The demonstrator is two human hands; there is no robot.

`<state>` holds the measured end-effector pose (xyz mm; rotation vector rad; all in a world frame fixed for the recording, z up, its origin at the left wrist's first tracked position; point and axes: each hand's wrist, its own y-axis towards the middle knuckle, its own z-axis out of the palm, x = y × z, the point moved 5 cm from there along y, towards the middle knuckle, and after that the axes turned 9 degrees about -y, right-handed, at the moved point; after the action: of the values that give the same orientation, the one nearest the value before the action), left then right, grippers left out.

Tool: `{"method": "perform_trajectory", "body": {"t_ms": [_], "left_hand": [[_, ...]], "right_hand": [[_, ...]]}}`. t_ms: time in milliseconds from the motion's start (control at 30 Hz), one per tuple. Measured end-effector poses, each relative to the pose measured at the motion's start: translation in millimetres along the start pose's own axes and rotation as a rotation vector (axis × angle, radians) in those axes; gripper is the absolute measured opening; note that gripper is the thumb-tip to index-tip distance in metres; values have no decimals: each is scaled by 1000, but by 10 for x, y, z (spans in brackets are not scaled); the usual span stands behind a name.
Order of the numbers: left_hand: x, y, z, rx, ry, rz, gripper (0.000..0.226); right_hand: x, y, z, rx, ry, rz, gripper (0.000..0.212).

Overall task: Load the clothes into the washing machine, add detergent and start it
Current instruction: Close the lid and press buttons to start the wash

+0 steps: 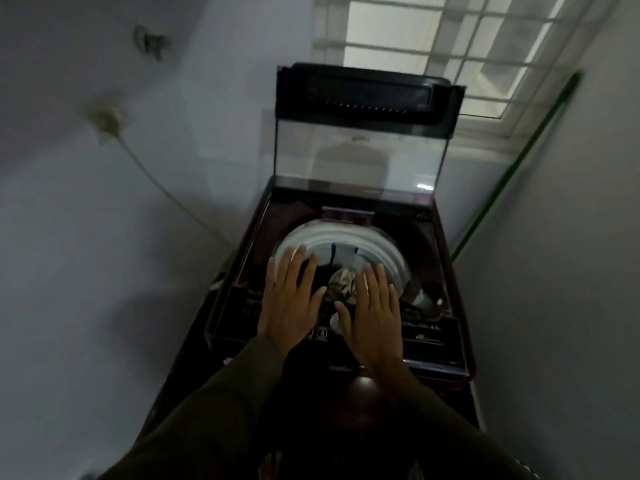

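A dark top-loading washing machine (446, 327) stands in front of me with its glass lid (356, 150) raised upright at the back. Inside the white-rimmed drum (377, 244) lie clothes (341, 282), a pale patterned piece among dark ones. My left hand (289, 299) and my right hand (372, 313) hover flat, palms down and fingers spread, over the front of the drum opening and the control panel. Neither hand holds anything. No detergent is in sight.
White walls close in on both sides. On the left wall sits a socket (109, 117) with a cable running down toward the machine. A green pole (519, 161) leans in the right corner. A barred window (450, 46) is behind the machine.
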<state>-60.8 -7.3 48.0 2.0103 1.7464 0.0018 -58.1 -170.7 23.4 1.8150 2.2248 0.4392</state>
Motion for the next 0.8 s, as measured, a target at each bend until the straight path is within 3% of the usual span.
{"method": "perform_trajectory", "body": {"t_ms": [367,567,800], "left_hand": [[396,1543,-153,-51,-38,225,64],[339,2273,-302,-144,-113,267,63],[150,2975,-378,-198,-120,296,64]], "right_hand": [[-298,1171,21,63,-9,251,75],[-468,1763,-144,109,21,259,78],[-839,2508,-268,40,-13,205,77]]}}
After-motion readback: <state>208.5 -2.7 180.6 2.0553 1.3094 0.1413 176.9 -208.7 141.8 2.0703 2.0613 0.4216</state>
